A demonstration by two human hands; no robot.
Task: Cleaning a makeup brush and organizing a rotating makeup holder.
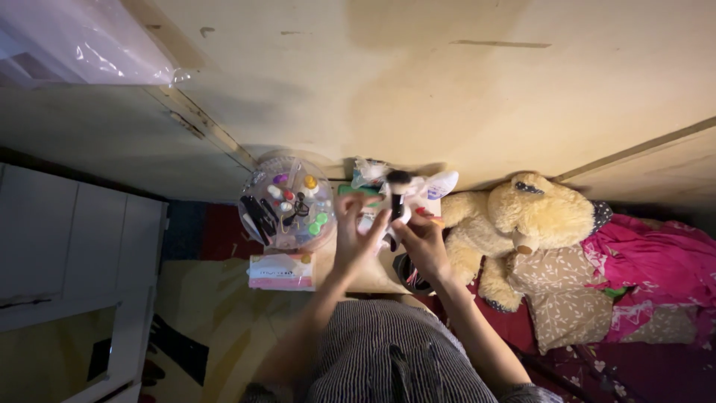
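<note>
The right hand (424, 242) pinches a black-handled makeup brush with a dark bristle head (397, 195), held upright; the left hand (356, 227) spreads half open, fingertips touching its handle. Beyond stands a clear round compartmented organiser (287, 203); rightward, a tan plush bear (514, 224).

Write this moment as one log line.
left hand: open, at makeup brush | right hand: holds brush | round organiser left
</note>
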